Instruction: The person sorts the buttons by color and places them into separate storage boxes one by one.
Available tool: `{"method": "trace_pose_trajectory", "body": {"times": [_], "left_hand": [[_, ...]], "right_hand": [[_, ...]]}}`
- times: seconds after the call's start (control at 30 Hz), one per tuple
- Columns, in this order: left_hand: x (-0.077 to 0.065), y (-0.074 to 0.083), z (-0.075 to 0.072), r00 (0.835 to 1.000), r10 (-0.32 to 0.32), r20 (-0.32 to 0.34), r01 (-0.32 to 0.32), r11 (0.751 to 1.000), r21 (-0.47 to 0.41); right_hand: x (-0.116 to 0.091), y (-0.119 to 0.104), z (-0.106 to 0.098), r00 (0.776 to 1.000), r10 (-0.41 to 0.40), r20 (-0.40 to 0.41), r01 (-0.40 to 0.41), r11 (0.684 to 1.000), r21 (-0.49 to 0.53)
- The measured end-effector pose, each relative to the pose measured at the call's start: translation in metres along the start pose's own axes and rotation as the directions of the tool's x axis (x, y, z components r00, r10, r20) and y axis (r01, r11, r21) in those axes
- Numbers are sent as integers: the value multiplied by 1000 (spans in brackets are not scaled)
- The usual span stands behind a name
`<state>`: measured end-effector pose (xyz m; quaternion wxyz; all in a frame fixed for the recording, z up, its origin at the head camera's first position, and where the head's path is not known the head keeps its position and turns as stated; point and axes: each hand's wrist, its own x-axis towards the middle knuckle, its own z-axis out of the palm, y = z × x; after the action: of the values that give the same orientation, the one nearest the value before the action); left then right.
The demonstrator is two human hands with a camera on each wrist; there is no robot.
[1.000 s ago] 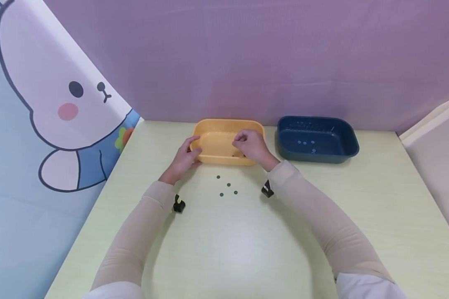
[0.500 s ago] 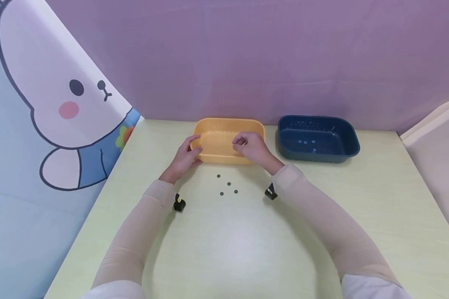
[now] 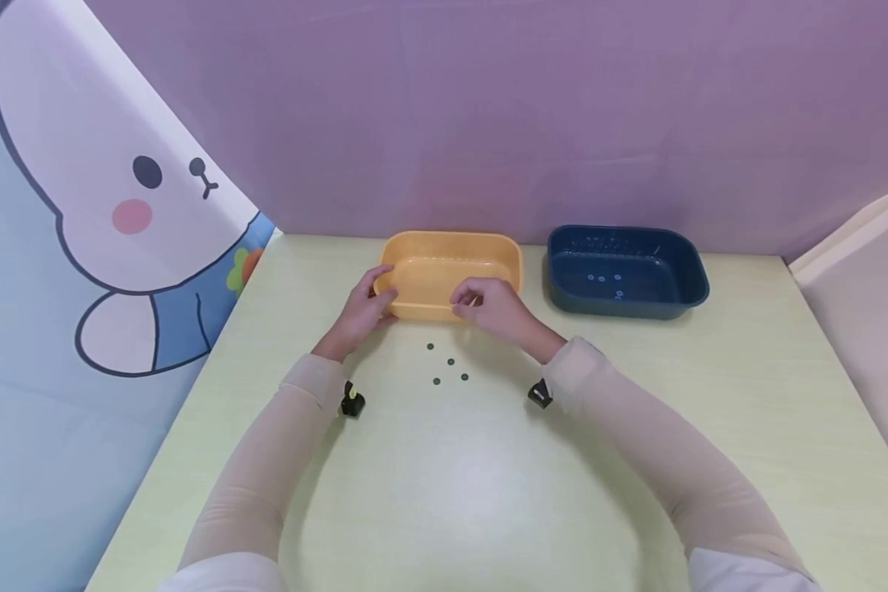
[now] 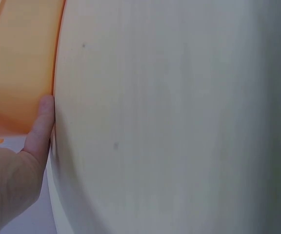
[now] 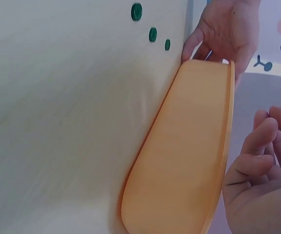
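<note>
My left hand point(image 3: 360, 312) holds the left end of a yellow plastic tray point(image 3: 403, 312), thumb near the rim; in the left wrist view a finger point(image 4: 42, 124) lies along its outer wall. The right hand point(image 3: 492, 308) hovers at the tray's front rim, right of the middle. In the right wrist view its fingers point(image 5: 255, 165) are curled and thumb and index tips meet; whether something small lies between them is hidden. Several small green buttons, one of them point(image 3: 450, 362) near the middle, lie on the table in front of the tray.
A dark blue tray point(image 3: 629, 310) with several small pale ring-shaped pieces inside stands to the right on the pale table point(image 3: 459, 477). Behind both trays rises a purple cloth wall point(image 3: 488, 123). A cartoon-printed panel point(image 3: 141, 247) borders the left side.
The right hand has drawn back slightly from inside the yellow tray to its front rim, fingertips still together. Dark spots below that hand no longer show. The left hand has stayed put.
</note>
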<state>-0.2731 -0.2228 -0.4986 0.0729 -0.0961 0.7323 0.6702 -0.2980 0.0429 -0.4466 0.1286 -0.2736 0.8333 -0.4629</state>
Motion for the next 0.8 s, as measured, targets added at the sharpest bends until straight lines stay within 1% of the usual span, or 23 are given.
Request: {"method": "trace_pose_trajectory", "body": {"times": [0.17,0.3,0.4,0.5,0.67,0.8], "left_hand": [[0,-1,0,1000,2,-4,-2,1000,-4],[-1,-2,0,1000,3,-7,-3,1000,-1],[-1,-2,-1,1000,8,-5,-8,1000,0],[-1,-1,0,1000,14,-3,-14,1000,-6],[-1,0,0,1000,13,2,-13,1000,-6],[-1,0,-1,1000,10,9,-9,1000,-5]], "right_hand": [[-6,-2,5,999,-26,28,26,1000,-13],[-10,-4,9,997,-15,80,18,999,-44],[-13,-5,11,992,-6,127,16,997,-75],[-16,-5,13,986,-20,165,36,995,-95],[-18,-3,17,978,-42,204,66,991,-115],[-19,-3,21,971,-27,236,66,985,-160]]}}
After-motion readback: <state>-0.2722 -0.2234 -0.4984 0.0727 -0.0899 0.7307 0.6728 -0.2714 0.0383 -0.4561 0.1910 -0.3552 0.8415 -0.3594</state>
